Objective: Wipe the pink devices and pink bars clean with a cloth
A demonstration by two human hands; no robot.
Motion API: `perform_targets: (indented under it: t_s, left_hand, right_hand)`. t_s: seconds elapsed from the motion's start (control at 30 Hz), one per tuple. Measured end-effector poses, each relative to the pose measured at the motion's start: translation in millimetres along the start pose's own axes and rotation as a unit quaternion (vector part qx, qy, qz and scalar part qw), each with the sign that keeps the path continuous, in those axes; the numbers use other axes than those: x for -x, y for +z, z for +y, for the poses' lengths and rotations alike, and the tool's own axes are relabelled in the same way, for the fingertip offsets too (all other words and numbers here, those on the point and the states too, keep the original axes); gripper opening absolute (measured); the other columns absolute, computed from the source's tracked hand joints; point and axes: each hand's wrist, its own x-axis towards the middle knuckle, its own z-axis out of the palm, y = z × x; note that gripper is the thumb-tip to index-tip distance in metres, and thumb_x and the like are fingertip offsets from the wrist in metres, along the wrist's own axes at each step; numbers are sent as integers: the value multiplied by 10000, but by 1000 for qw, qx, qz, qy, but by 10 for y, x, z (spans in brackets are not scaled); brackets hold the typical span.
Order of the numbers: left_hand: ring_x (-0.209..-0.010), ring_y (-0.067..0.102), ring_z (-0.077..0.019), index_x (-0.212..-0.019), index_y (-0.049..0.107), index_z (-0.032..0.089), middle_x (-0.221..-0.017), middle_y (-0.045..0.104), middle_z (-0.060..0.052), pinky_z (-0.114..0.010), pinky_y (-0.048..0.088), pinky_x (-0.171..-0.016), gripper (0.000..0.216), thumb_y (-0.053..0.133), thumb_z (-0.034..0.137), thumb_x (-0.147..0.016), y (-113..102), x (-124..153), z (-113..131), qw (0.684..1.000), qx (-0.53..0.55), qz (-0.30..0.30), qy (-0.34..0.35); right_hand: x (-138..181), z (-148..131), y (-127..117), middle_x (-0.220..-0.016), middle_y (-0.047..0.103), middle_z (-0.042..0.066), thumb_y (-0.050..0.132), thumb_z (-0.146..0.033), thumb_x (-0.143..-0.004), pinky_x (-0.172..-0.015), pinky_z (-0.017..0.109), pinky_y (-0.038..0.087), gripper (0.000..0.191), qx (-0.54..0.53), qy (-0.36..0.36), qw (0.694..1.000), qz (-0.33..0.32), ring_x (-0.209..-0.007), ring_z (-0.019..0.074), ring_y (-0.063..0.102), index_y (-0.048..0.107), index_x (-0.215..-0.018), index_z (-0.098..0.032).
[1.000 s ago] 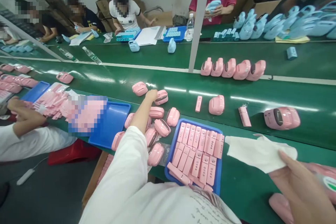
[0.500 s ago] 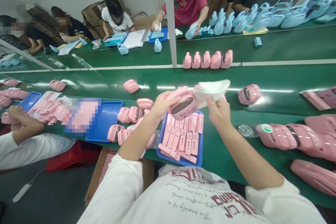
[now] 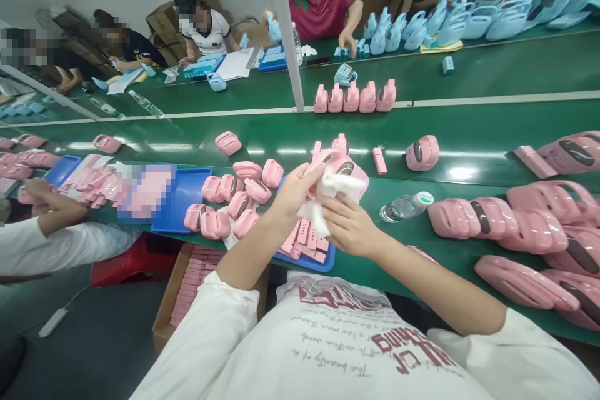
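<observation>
My left hand (image 3: 291, 192) grips a glossy pink plastic housing (image 3: 360, 176) with a dark oval window, raised above the bench. Pressed against its near face is a white cloth (image 3: 345, 185), bunched in my right hand (image 3: 350, 226), and a loose end hangs between my hands. Under them lies a blue tray (image 3: 323, 264) holding pink bar-shaped pieces (image 3: 304, 236), partly covered by my hands. More pink housings (image 3: 229, 187) are grouped left of my left forearm. Beyond my hands a small pink bar piece (image 3: 380, 160) lies by another pink housing (image 3: 422, 153).
A clear bottle (image 3: 405, 206) lies right of my hands, beside stacked pink housings (image 3: 501, 222). Five-like row aside, several pink housings (image 3: 351, 97) stand near the post (image 3: 287, 31). Co-workers sit opposite; one works at my left. A carton (image 3: 162, 325) stands below the bench.
My right hand has brought the cloth leftward onto the housing's near face. My view has shifted slightly. Opposite, the person in the pink shirt has let go of a blue housing.
</observation>
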Motion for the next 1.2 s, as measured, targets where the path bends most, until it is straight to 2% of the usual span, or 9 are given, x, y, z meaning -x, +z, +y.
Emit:
perform_targets:
  t_s: [0.23,0.4,0.47,0.53,0.63,0.77,0.87,1.07,1.2]
  left_hand:
    - [-645,581,-77,-761,591,136,-687,611,19,-191,439,-608,307,780,360,-668,288,205,8,999,16,-12,48]
    - [-565,548,-60,-727,564,147,-633,583,41,-187,423,-554,358,796,408,-647,446,335,-32,998,26,-8,55]
    - [-543,527,-53,-730,561,150,-612,558,51,-180,404,-523,374,800,423,-637,479,390,-65,999,9,-13,52]
    - [-584,545,-59,-764,592,149,-646,577,42,-178,421,-548,372,793,437,-643,491,435,-103,997,-16,-20,68]
    - [-696,594,-87,-841,641,159,-760,637,12,-195,464,-641,346,756,448,-691,468,481,-147,994,-55,-43,87]
    - [-784,622,-113,-865,660,185,-862,668,-3,-209,477,-685,297,730,438,-724,398,522,-151,992,-82,-48,83]
    - [-779,609,-96,-777,661,181,-866,667,5,-189,467,-685,270,754,423,-698,358,532,-142,990,-74,-58,108]
    - [-799,601,-109,-668,609,177,-899,664,0,-218,477,-723,315,751,458,-684,309,476,-211,988,5,-50,144]
    - [-865,599,-139,-626,548,173,-954,653,-19,-248,481,-763,380,749,494,-664,299,474,-314,982,-11,-18,187]
  right_hand:
    - [106,79,-189,-1368,523,116,403,-208,-923,-1094,523,369,532,-30,212,969,120,-1331,258,431,330,-1448,-247]
    - [166,-43,-237,-1227,636,38,530,-292,-878,-1107,490,360,406,-79,90,990,74,-1281,247,490,520,-1283,-324]
    - [166,-36,-278,-1298,592,28,492,-349,-900,-1111,472,354,410,-101,150,981,77,-1295,240,475,502,-1311,-334]
    - [130,41,-352,-1360,541,43,418,-463,-921,-1101,476,362,441,-160,288,938,112,-1306,260,460,510,-1319,-298]
    - [48,183,-474,-1259,613,68,379,-630,-880,-1054,487,406,552,-333,478,804,118,-1242,297,516,625,-1172,-231]
    - [-20,207,-517,-1125,680,75,473,-778,-729,-994,474,456,687,-552,541,630,69,-1148,297,582,654,-1088,-220]
    - [-45,109,-462,-1093,691,66,462,-810,-699,-999,485,449,717,-626,548,546,98,-1155,289,577,647,-1083,-233]
    - [-96,-166,-357,-1096,685,38,442,-758,-744,-1044,495,405,630,-655,541,474,232,-1142,278,580,651,-1064,-257]
    - [-24,-356,-234,-1176,652,60,232,-794,-787,-1018,471,432,764,-582,538,542,281,-1164,265,568,602,-1171,-247]
